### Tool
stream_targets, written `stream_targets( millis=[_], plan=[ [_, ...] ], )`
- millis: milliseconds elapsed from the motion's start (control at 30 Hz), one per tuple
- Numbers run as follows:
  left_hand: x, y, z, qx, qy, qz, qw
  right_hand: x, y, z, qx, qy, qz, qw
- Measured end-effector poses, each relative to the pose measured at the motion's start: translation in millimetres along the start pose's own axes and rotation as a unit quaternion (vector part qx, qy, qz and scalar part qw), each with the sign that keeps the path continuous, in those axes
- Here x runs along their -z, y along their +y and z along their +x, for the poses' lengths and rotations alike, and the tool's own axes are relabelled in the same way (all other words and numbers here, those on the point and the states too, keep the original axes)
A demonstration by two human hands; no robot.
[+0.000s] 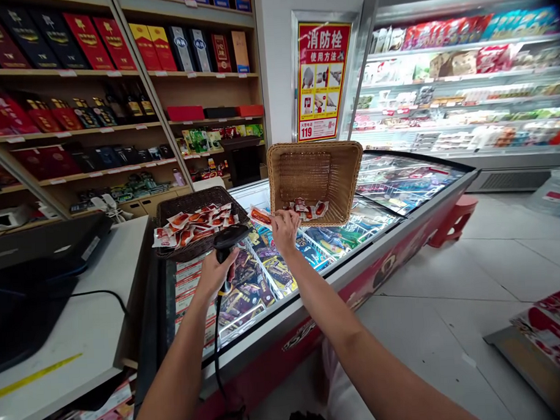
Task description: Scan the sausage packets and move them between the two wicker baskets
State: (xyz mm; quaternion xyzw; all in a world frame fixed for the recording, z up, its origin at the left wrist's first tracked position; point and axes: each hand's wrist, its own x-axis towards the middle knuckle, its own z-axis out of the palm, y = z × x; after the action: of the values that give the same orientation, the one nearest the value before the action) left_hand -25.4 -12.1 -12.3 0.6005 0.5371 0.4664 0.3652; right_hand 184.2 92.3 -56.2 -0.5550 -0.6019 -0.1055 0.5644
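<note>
My left hand (216, 272) is wrapped around the handle of a black barcode scanner (230, 237), whose cord hangs down toward me. Between the fingers of my right hand (286, 227) is a small sealed snack packet (260, 216) with reddish-brown food inside. That packet is in the gap between two baskets. On the left, a dark woven basket (201, 247) holds a heap of similar packets (193, 225). To the right, a tan wicker basket (316, 175) is tilted with its opening toward me, and several packets lie along its lower side.
Both baskets are on a glass-topped chest freezer (382, 231) full of packaged goods. At left is a white counter (95, 320) with a black device. Shelves of boxes (201, 50) stand behind; a red stool (452, 219) is by the freezer's right side.
</note>
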Motion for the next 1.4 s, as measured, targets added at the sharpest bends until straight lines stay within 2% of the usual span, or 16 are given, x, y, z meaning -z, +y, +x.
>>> stream_targets(
  millis=[200,300,400,500,567,633,733,833,900,967,1033,1100,1200,1300,1400],
  plan=[
    [1,2,0,0.01,-0.024,-0.013,1.0,1,-1,0,0.003,0.001,0.003,1.0],
    [0,5,0,0.014,-0.019,-0.013,1.0,-3,0,0,-0.032,-0.004,0.032,0.999],
    [-1,7,-2,0.015,-0.019,-0.01,1.0,-8,8,2,-0.134,0.006,0.085,0.987],
    [0,8,-2,0.011,-0.012,-0.013,1.0,-11,23,8,-0.284,0.044,0.131,0.949],
    [1,8,-2,0.009,-0.005,-0.018,1.0,-11,35,15,-0.342,0.067,0.15,0.925],
    [3,8,-2,0.007,0.002,-0.027,1.0,-12,44,22,-0.333,0.067,0.15,0.928],
    [5,10,-2,0.004,0.019,-0.042,0.999,-13,49,24,-0.259,0.043,0.092,0.96],
    [15,14,0,0.005,0.088,-0.07,0.994,-14,41,16,-0.195,0.048,0.022,0.979],
    [28,17,2,0.013,0.187,-0.12,0.975,-14,29,7,-0.146,0.042,0.013,0.988],
    [45,18,5,0.018,0.303,-0.182,0.935,-15,8,1,-0.093,0.01,0.026,0.995],
    [62,16,8,0.015,0.4,-0.224,0.888,-19,-22,0,-0.037,-0.049,0.044,0.997],
    [75,12,11,0.013,0.463,-0.251,0.85,-30,-61,4,0.014,-0.127,0.056,0.99],
    [81,5,13,0.014,0.49,-0.287,0.823,-58,-127,13,0.035,-0.234,0.047,0.971],
    [77,3,14,0.019,0.484,-0.307,0.819,-95,-185,19,-0.036,-0.305,0.011,0.951],
    [74,4,12,0.019,0.484,-0.305,0.82,-127,-221,17,-0.101,-0.334,-0.019,0.937]
  ],
)
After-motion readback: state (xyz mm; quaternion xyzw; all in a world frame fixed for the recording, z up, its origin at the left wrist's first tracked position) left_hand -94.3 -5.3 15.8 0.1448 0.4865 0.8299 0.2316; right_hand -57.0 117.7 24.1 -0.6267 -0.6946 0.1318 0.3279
